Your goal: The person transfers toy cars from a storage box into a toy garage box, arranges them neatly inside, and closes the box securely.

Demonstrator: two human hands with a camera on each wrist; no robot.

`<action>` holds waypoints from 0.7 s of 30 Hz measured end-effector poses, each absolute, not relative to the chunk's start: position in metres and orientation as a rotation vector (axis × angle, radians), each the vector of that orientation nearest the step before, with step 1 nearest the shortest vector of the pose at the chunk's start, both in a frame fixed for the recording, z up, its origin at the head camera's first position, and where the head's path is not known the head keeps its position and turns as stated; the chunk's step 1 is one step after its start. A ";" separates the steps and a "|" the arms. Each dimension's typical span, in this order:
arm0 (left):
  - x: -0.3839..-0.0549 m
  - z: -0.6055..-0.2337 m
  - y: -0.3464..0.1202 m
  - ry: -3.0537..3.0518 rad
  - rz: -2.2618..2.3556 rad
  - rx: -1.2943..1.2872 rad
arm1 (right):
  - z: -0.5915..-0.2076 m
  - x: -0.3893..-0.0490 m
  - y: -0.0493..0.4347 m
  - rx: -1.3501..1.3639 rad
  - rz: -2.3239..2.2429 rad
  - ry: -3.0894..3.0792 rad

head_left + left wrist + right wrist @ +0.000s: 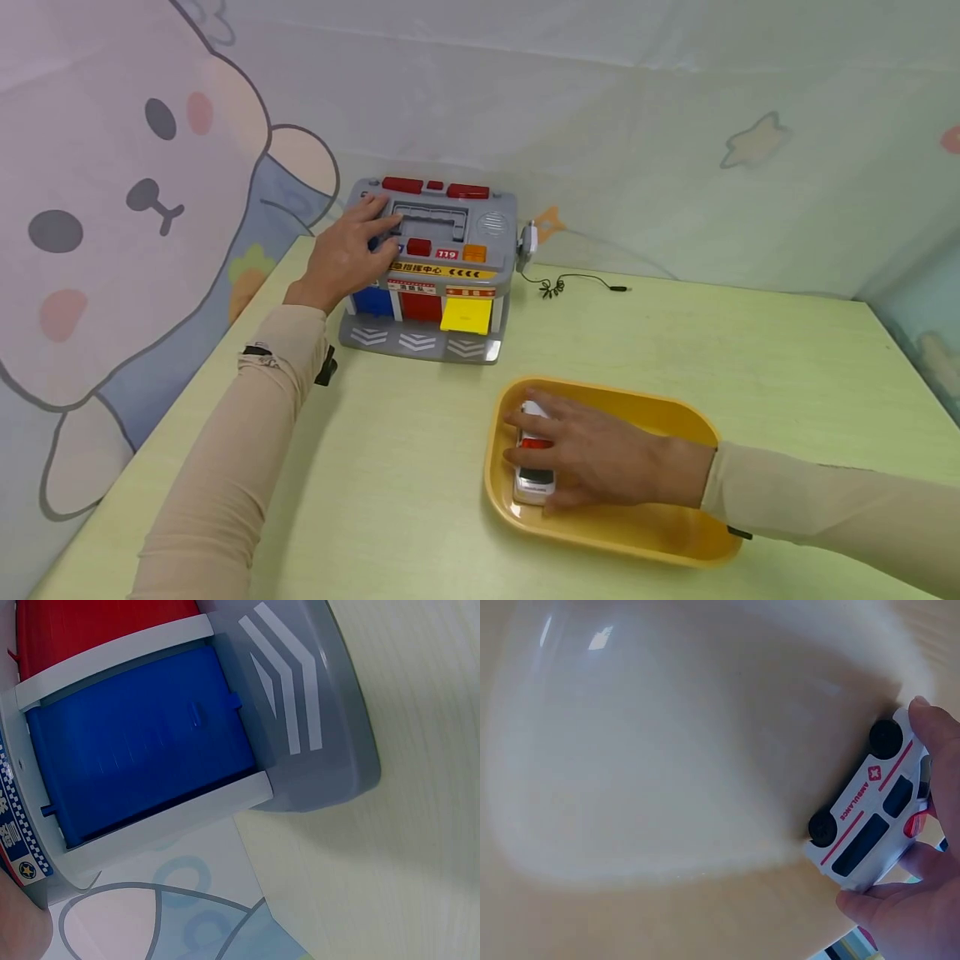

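Note:
In the head view, my left hand (348,250) rests on the left of the top of a grey toy fire and rescue station (491,275), fingers spread near its folded carry handle (430,213). The left wrist view shows the station's closed blue door (142,742) and part of its red door (105,630). My right hand (600,450) reaches into a yellow tray (622,550) and holds a white toy ambulance (534,487) at the tray's left end. In the right wrist view, fingertips touch both ends of the ambulance (866,814), whose wheels face the tray wall or floor.
A yellow flap (467,316) stands out at the station's right doorway. From its right side, a thin black cable (577,277) trails across the pale green table (750,358). Behind stands a printed cloth backdrop (600,125) with a large cartoon bear.

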State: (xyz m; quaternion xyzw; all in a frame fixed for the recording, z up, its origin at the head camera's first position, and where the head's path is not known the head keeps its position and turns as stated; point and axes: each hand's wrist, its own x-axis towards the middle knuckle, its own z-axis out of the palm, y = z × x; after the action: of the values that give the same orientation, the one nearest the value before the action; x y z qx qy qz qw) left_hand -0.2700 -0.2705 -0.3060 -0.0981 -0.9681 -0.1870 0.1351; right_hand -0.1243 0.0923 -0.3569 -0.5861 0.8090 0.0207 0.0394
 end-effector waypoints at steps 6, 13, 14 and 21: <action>-0.271 -0.306 -0.270 -2.816 -0.531 -0.267 | -0.357 -0.124 0.091 -1.805 0.088 2.483; -0.270 -0.307 -0.270 -2.814 -0.544 -0.275 | -0.359 -0.124 0.087 -1.852 0.095 2.506; -0.270 -0.307 -0.270 -2.814 -0.545 -0.275 | -0.359 -0.124 0.087 -1.852 0.089 2.508; -0.271 -0.307 -0.270 -2.817 -0.544 -0.262 | -0.360 -0.124 0.085 -1.879 0.066 2.519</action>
State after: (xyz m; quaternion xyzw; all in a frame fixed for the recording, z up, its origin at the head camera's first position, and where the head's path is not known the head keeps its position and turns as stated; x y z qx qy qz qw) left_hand -0.2705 -0.2697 -0.3066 -0.0901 -0.9695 -0.1871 0.1298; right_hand -0.1244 0.0855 -0.3596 -0.5977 0.8015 0.0211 -0.0008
